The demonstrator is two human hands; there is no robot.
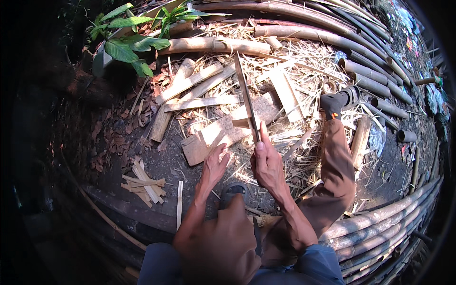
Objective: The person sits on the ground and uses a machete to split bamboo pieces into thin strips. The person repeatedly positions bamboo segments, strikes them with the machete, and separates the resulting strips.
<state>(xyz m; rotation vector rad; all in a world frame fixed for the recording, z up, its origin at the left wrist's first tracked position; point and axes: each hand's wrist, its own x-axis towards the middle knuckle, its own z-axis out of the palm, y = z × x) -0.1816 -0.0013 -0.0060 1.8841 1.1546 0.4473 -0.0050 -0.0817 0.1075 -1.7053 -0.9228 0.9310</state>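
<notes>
My right hand (270, 164) is closed around the handle of a long, narrow machete (246, 92), its index finger stretched out along the tool. The blade points away from me and slightly left, above a thick wooden board (202, 145) on the ground. My left hand (213, 164) hangs open just beside the near edge of that board, fingers a little apart and nothing in them. To its lower left lies a small heap of split bamboo strips (145, 184). A single pale strip (179, 204) lies near my left forearm.
Split bamboo pieces (190, 83) and shavings (308, 61) cover the ground ahead. Bamboo poles (304, 33) are stacked at the far side, with more poles (380, 232) at the lower right. A leafy plant (126, 45) stands far left. My outstretched leg (337, 161) lies right.
</notes>
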